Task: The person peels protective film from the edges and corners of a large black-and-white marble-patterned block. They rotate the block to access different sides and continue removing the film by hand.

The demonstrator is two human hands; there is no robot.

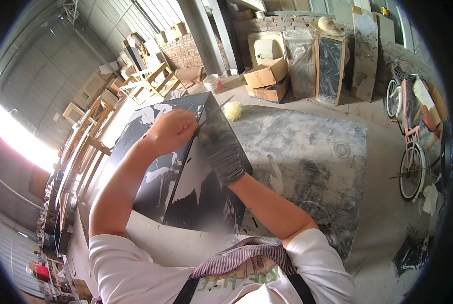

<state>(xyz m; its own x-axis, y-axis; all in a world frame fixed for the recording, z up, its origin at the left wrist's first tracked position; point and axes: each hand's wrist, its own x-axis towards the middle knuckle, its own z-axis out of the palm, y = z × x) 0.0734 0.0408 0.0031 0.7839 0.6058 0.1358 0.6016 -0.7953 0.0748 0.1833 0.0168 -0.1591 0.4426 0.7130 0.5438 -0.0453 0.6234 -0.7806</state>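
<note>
Both my hands work the black cabinet (186, 167) on the table (307, 147). Left hand (173, 130) fisted at its top edge; gloved right hand (220, 152) at 3 o'clock, grip indeterminate.

black box (186, 167), white-smeared, tilted on the dusty workbench (307, 147).

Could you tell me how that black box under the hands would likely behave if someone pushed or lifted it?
The black box looks rigid: its edges are straight and panels flat. It is big beside the left hand and gloved right hand, so probably heavy and awkward. It rests flat on the dusty table, so a push would likely slide it, not tip it.
</note>
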